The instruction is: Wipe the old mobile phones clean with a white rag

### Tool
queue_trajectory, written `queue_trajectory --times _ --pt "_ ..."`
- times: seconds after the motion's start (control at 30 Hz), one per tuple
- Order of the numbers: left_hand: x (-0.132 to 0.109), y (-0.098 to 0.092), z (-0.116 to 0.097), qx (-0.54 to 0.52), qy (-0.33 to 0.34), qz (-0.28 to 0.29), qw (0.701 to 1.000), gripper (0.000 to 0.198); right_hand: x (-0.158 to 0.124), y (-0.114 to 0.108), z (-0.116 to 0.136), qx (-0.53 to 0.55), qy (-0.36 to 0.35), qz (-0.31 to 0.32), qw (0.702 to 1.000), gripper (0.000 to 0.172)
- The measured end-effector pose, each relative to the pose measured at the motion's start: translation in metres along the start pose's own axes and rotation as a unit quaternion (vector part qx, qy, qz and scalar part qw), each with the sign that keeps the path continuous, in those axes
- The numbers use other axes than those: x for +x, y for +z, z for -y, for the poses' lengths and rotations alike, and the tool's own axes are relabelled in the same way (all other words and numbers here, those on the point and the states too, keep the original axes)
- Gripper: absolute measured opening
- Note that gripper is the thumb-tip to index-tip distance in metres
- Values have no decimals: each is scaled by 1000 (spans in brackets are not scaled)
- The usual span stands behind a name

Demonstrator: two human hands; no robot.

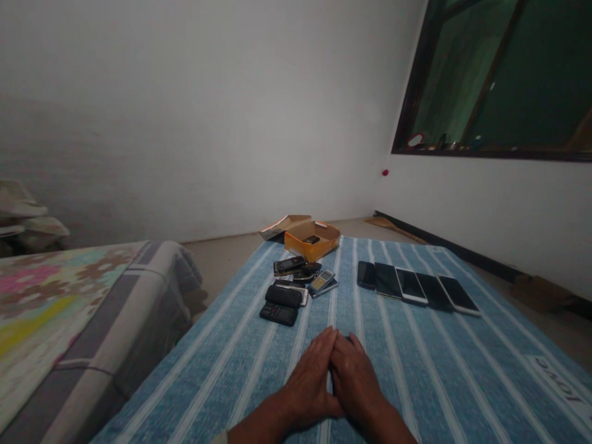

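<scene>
My left hand (311, 377) and my right hand (353, 372) meet at the fingertips, low over the striped cloth. Both have their fingers pressed together, forming a cupped shape. A small dark edge (348, 338) shows by my right fingers; what it belongs to is hidden. Beyond my left hand lies a loose pile of old mobile phones, with a black keypad phone (279, 313) nearest and a silver keypad phone (322, 282) at its right. To the right, several smartphones lie side by side, from a small black one (366, 274) to a white-framed one (459, 295).
An open orange cardboard box (301, 250) with a phone inside stands at the far end of the blue striped cloth (213, 376), its lid flap (283, 227) behind. A bed with a flowered cover (41, 296) is at left. A wall and window are beyond.
</scene>
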State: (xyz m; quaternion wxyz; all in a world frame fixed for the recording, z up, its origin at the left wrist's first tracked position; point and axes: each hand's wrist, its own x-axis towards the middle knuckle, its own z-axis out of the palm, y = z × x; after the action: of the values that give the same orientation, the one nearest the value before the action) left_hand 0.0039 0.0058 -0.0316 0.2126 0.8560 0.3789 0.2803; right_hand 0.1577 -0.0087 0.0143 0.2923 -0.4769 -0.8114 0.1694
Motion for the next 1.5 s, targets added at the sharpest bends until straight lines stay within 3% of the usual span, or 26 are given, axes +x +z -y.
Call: queue_trajectory --times 0.23,0.4,0.53,0.7,0.83,1.03,1.17,1.3,1.5 --pt "0 -1 -1 -8 12 3 1000 118 -1 1 1 -1 -11 14 1000 51" --pt "0 2 3 -22 17 -11 1000 128 1 0 -1 1 35 -8 999 43" --pt "1 0 1 -16 29 -6 999 114 -1 -1 -1 7 -24 1 1000 50" --pt "6 -7 -10 -26 15 8 1000 113 -3 -2 -5 -19 36 -34 999 50" --pt "5 -8 -11 -11 1 13 1000 107 -4 -1 -9 -17 5 -16 1000 52" --pt "-2 -7 -1 24 9 21 999 99 -5 6 -30 -128 90 -94 983 37" --pt "-5 -2 -2 39 4 30 999 106 -6 11 -38 -149 85 -121 978 36" --pt "-5 10 -7 63 6 -12 998 124 -5 16 -36 -153 73 -128 977 36" --pt "2 13 -20 81 57 -111 989 109 -6 22 -32 -105 56 -125 985 37"
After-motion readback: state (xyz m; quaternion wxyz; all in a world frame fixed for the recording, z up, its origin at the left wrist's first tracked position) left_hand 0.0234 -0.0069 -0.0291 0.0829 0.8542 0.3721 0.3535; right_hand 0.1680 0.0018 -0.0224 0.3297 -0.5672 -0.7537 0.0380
